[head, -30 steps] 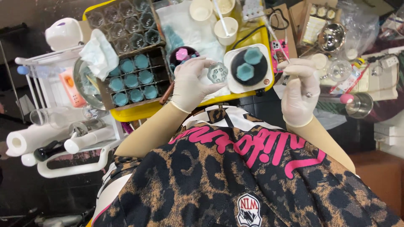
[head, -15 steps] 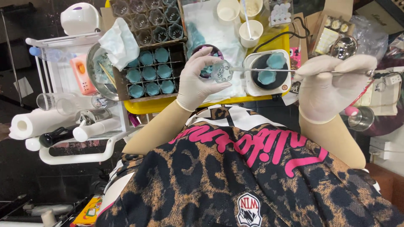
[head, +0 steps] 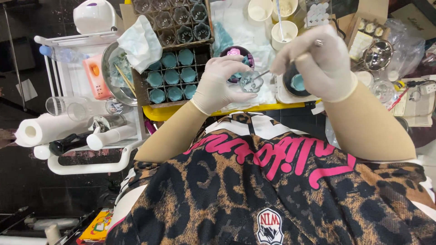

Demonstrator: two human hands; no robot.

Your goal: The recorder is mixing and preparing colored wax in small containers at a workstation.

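Observation:
My left hand, in a pale glove, holds a small clear glass jar over the yellow tray. My right hand, also gloved, grips a thin metal tool whose tip reaches into the jar's mouth. Just under my right hand a dark round dish with teal filling sits on a white scale. Left of my left hand stands a cardboard divider box with several jars filled with teal material.
A second divider box of empty glass jars lies further back. A metal bowl with a crumpled tissue, white cups, a paper towel roll and a white cart rail crowd the left side. Metal strainer at right.
My right hand swung in from the right, bringing the tool's tip into the jar. My left hand kept the jar, lowering slightly toward me. The camera view shifted a little.

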